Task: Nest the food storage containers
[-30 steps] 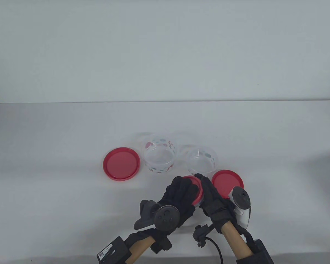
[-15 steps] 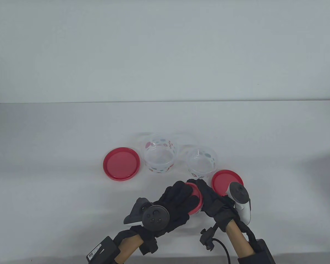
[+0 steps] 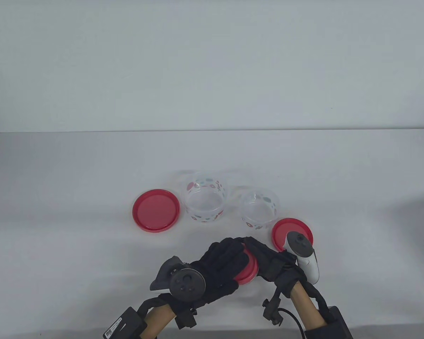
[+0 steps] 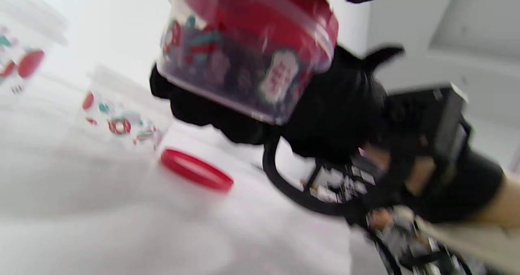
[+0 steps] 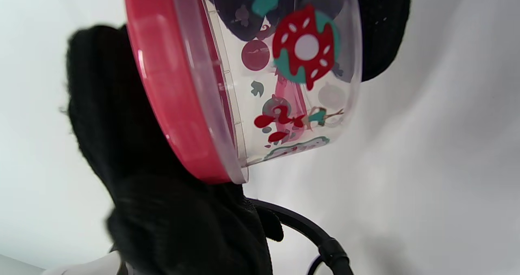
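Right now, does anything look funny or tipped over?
Only the small lidded container: it is off the table and tipped on its side, held between the left hand and right hand, red lid still on. The two open containers stand upright, and nothing looks spilled or broken.

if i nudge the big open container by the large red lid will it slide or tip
The big open container is wide, low and upright, so it probably slides rather than tips. It looks like empty thin clear plastic, so likely light and easily shoved toward the large red lid beside it.
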`<state>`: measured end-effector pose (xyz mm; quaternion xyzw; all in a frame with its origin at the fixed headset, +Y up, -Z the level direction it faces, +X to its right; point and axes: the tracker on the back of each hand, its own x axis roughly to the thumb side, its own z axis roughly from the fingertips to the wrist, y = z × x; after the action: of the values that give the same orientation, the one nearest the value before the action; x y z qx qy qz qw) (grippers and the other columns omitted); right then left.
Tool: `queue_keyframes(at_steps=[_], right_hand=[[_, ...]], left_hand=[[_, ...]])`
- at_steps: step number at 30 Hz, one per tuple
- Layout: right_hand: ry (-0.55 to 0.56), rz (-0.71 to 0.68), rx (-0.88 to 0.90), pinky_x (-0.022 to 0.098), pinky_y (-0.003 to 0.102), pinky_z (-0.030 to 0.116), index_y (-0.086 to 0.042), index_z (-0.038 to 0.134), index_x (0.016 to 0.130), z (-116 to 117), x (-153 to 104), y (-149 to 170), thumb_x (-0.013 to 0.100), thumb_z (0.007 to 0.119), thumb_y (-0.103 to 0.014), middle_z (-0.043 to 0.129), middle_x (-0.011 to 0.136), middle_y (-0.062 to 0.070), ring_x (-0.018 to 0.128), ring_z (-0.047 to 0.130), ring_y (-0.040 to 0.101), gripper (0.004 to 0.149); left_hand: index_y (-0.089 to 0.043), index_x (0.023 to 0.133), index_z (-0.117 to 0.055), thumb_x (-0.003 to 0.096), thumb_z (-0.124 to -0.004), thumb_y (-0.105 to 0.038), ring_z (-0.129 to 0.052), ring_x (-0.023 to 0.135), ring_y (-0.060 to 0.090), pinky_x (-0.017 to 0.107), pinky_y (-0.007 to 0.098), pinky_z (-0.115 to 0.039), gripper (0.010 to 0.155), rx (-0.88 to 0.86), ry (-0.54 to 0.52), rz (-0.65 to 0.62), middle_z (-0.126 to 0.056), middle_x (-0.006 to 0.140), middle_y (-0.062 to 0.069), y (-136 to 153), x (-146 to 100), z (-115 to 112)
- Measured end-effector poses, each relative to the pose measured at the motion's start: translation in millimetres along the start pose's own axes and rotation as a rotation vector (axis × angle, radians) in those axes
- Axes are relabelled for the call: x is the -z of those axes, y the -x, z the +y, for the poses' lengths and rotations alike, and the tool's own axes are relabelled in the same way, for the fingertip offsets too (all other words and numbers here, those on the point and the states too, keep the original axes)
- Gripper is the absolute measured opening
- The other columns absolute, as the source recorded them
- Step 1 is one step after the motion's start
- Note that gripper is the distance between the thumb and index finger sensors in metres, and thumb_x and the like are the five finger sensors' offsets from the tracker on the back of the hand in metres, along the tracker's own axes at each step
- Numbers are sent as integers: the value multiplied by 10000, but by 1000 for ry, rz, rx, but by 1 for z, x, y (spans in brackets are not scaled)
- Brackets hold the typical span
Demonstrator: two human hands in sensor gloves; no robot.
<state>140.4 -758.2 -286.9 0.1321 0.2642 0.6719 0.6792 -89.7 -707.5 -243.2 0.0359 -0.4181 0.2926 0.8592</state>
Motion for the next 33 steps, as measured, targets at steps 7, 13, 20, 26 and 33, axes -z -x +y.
queue_keyframes(at_steps=[7,13,20,26,33], right_hand=[[110,-100,-14,542,541,690,-31,393,1121,8,1,1,678,461,-478,325,1124,284,886,593,499,634],[78,-132,-34,587,562,637,-31,288,1127,20,4,2,679,441,-465,221,1127,278,924,505,504,643],[55,-119,-36,602,573,613,-27,241,1123,26,8,8,677,433,-465,171,1120,279,938,456,505,654],[244,-121,-398,571,566,639,-18,384,1120,24,1,-4,653,480,-482,306,1115,301,909,527,512,666],[467,-171,-915,362,384,789,-36,737,973,28,-8,-23,633,579,-457,689,892,228,632,791,337,564]], left_hand=[[-195,1223,-349,633,-438,-581,-626,1002,424,737,495,-615,711,12,-131,358,-602,1177,133,22,-15,16],[-94,1180,-434,658,-444,-544,-974,499,291,374,386,-852,690,-179,-20,499,-993,646,-25,34,-14,5],[-52,1159,-454,673,-496,-451,-992,431,262,319,356,-864,630,-229,-42,568,-1000,588,-28,39,-16,1],[-60,1161,-455,672,-511,-441,-990,452,274,336,366,-863,622,-187,-40,568,-1001,604,-13,38,-16,1],[-54,1159,-455,668,-516,-438,-991,454,282,338,371,-862,625,-118,-21,551,-1005,603,4,34,-14,0]])
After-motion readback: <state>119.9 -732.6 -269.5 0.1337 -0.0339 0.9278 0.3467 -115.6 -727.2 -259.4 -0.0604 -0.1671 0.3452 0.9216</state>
